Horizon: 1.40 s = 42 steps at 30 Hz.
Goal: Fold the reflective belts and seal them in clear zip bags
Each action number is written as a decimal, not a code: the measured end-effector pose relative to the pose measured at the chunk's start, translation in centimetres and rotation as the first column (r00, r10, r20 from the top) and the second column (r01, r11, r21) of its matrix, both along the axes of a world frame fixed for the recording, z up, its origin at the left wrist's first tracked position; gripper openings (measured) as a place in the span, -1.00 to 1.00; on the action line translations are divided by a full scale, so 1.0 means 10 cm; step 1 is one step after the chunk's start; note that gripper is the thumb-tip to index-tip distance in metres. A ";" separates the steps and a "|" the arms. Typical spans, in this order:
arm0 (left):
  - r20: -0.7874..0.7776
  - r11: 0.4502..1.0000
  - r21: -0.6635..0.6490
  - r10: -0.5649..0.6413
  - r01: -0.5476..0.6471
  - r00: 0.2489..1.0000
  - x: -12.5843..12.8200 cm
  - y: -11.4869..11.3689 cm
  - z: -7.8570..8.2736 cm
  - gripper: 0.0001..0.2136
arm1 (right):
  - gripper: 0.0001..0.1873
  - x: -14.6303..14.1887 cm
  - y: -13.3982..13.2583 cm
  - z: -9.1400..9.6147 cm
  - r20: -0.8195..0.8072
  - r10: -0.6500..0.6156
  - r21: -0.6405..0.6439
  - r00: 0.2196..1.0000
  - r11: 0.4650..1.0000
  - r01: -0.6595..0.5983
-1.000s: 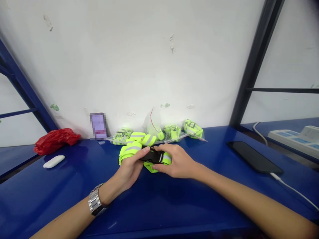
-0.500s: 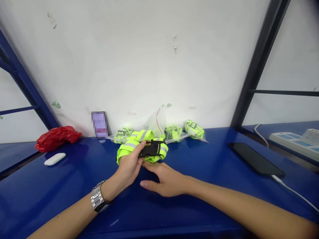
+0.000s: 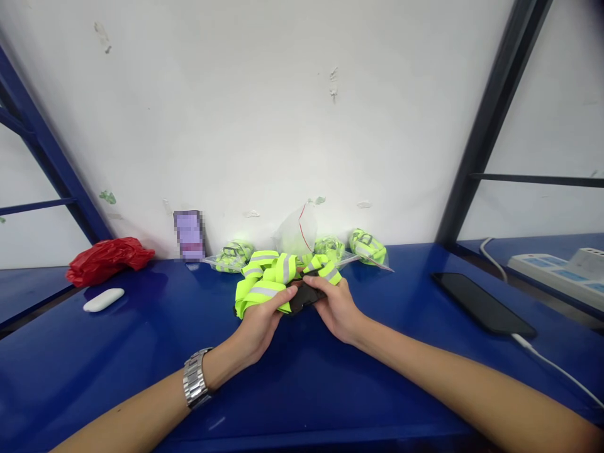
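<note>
A bundled neon-yellow reflective strap [image 3: 259,290] with silver stripes is held between my two hands, above the blue table. Its black plastic buckle [image 3: 302,298] faces me. My left hand [image 3: 262,324] is closed round the left side of the bundle, thumb against the buckle. On the right side, my right hand [image 3: 338,308] grips the buckle and strap, its thumb lying on top. The fingers under the bundle are hidden.
Bagged yellow straps [image 3: 231,256] and a clear zip bag [image 3: 295,233] stand by the wall. A red plastic bag [image 3: 108,259], white case [image 3: 104,300] and propped phone [image 3: 189,236] are left; a charging phone [image 3: 481,303] and power strip [image 3: 561,274] are right.
My right hand has risen from beneath the bundle and now grips its right side. The bundle has shifted right and its buckle has turned. My left hand keeps its hold.
</note>
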<state>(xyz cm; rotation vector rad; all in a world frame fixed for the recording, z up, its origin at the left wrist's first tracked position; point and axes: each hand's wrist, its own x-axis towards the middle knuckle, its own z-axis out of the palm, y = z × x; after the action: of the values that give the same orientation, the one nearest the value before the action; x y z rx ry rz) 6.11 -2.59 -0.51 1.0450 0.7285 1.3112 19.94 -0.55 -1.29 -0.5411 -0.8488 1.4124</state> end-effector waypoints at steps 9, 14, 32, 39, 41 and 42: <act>0.038 0.981 -0.095 0.172 -0.168 0.984 0.07 -0.02 0.06 -0.53 | -0.60 -0.10 -0.14 0.06 -0.016 0.025 0.100 1.000 0.995 -0.024; 0.069 0.964 -0.115 0.247 -0.238 0.967 0.10 0.05 0.04 -0.62 | -0.61 -0.08 -0.05 0.07 -0.106 -0.098 -0.030 0.990 0.995 0.096; -0.007 0.940 -0.018 0.340 -0.340 0.940 -0.01 0.20 -0.08 -0.72 | -0.76 0.15 0.26 -0.13 0.538 -0.399 0.124 0.743 0.909 0.398; -0.429 0.852 0.406 0.497 -0.330 0.754 -0.16 0.32 -0.19 -0.83 | -0.80 0.23 0.20 -0.16 0.892 -0.428 0.399 0.148 0.897 0.192; -0.566 0.795 0.552 0.579 -0.251 0.587 -0.20 0.31 -0.21 -0.79 | -0.83 0.23 0.17 -0.17 0.900 -0.434 0.428 0.032 0.896 0.119; -0.607 0.773 0.600 0.608 -0.205 0.512 -0.21 0.30 -0.21 -0.78 | -0.84 0.22 0.16 -0.18 0.897 -0.441 0.441 -0.017 0.893 0.087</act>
<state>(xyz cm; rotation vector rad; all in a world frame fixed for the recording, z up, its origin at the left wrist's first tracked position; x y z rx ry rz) 4.02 0.46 -2.60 2.0018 1.4634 1.4594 22.16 1.01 -3.08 -1.5061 -1.9170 0.2405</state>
